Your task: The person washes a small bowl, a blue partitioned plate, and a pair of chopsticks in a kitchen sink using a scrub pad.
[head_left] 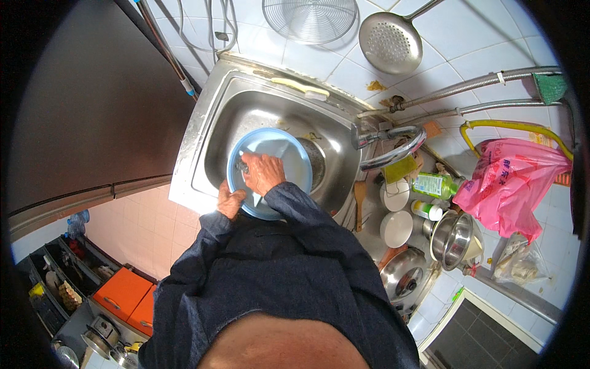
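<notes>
A light blue plastic basin (295, 161) rests tilted in the stainless steel sink (272, 104), partly over its drain basket (318, 157). My left hand (229, 203) grips the basin's near left rim, thumb on the inner side. Inside the basin, my right hand (265, 171) is closed over a grey scouring pad (241, 166), which looks like steel wool and is mostly hidden by the fingers. It presses against the left inner wall. Whether any water lies in the basin is hard to tell.
A chrome faucet (392, 150) curves over the sink's right side. A yellow-handled brush (299, 87) lies on the back ledge. White bowls (396, 229), a wooden spatula (359, 205), a green bottle (433, 185) and steel pots (451, 240) crowd the right counter. A pink bag (511, 184) hangs beyond.
</notes>
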### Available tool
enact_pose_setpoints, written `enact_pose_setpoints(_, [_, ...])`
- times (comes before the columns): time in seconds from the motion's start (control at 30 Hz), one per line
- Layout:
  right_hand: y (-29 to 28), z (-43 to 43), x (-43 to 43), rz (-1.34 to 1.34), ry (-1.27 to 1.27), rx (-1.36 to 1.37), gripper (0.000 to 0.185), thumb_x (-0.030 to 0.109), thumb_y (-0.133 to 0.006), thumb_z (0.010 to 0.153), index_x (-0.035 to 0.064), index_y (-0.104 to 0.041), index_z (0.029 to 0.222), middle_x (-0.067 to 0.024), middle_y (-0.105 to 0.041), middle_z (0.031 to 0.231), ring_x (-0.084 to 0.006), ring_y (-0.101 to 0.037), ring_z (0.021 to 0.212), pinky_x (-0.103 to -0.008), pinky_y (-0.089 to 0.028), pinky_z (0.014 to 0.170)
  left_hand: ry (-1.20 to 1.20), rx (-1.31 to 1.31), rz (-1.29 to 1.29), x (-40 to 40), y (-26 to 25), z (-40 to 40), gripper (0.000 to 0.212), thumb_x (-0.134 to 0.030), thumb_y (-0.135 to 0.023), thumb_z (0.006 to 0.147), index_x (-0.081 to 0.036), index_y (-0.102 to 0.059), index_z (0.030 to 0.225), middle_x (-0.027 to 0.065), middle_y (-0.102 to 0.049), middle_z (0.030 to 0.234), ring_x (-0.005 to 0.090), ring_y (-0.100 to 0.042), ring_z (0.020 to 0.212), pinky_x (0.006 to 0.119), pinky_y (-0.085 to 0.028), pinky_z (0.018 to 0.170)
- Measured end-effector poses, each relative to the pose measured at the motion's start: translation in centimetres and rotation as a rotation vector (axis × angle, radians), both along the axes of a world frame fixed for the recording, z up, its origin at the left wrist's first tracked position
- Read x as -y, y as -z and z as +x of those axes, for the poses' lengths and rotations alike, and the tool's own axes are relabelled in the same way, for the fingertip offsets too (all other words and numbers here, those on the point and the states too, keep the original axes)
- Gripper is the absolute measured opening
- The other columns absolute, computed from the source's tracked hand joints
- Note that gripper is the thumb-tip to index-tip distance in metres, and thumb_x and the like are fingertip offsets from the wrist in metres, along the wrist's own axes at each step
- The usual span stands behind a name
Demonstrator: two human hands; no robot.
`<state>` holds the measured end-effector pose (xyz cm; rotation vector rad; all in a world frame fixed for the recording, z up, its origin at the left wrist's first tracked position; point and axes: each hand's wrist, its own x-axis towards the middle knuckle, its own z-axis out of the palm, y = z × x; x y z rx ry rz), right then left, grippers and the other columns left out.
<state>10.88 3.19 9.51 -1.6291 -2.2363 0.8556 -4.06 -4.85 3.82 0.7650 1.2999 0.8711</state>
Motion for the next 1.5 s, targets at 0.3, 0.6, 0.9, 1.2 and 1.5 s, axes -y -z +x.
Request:
enact_pose_setpoints(0.3, [-0.2,0.6,-1.5,0.011,0.17,-0.206,0.023,0.029,-0.069,0.082,0.007,-0.066,0.09,-0.0176,-0.066,0.073,-0.0383,-0.066,0.076,-0.0496,-0.05,0.069,0.017,0.015,0.098,-0.5,-0.2,-0.2,0.037,0.001,-0.057,0.076,0.0,-0.057,0.113,0.0031,-0.061,0.087,0.0137,-0.056,0.075,0.027,-0.047,0.067])
enact_pose_setpoints(0.6, [-1.9,2.2,0.0,-0.454,-0.32,0.026,0.022,0.025,-0.068,0.078,0.0066,-0.07,0.088,-0.0177,-0.069,0.087,-0.0363,-0.067,0.083,-0.0477,-0.053,0.078,0.039,-0.04,0.087,0.6,1.4,-1.2,0.051,0.002,-0.059,0.071,-0.001,-0.055,0.121,0.0027,-0.061,0.094,0.0139,-0.056,0.081,0.027,-0.047,0.072])
enact_pose_setpoints(0.9, [2.5,6.5,2.4,-0.27,0.135,0.004,0.028,0.036,-0.064,0.088,0.0102,-0.064,0.097,-0.0112,-0.067,0.084,-0.0286,-0.065,0.078,-0.0425,-0.051,0.071,-0.016,-0.05,0.168,-1.6,-2.3,0.1,0.057,0.006,-0.049,0.07,0.002,-0.051,0.127,0.0067,-0.062,0.1,0.0167,-0.058,0.092,0.028,-0.047,0.083])
enact_pose_setpoints(1.2, [9.5,15.9,5.9,-0.198,0.67,-0.244,0.056,0.031,-0.073,0.082,-0.0005,-0.055,0.124,-0.0191,-0.066,0.109,-0.03,-0.065,0.097,-0.0394,-0.05,0.086,-0.001,-0.297,0.192,-2.7,-1.9,-0.3,0.052,0.006,-0.048,0.072,0.003,-0.053,0.124,0.014,-0.063,0.107,0.0229,-0.061,0.097,0.032,-0.048,0.088])
enact_pose_setpoints(1.5, [19.6,15.8,7.5,-0.746,0.654,-0.723,0.07,0.029,-0.067,0.09,-0.0033,-0.035,0.144,-0.0186,-0.042,0.144,-0.0268,-0.059,0.112,-0.0368,-0.048,0.095,-0.108,-0.244,0.134,-2.4,-1.3,-1.5,0.053,0.006,-0.05,0.073,0.004,-0.052,0.125,0.0116,-0.064,0.106,0.0205,-0.062,0.094,0.031,-0.049,0.085])
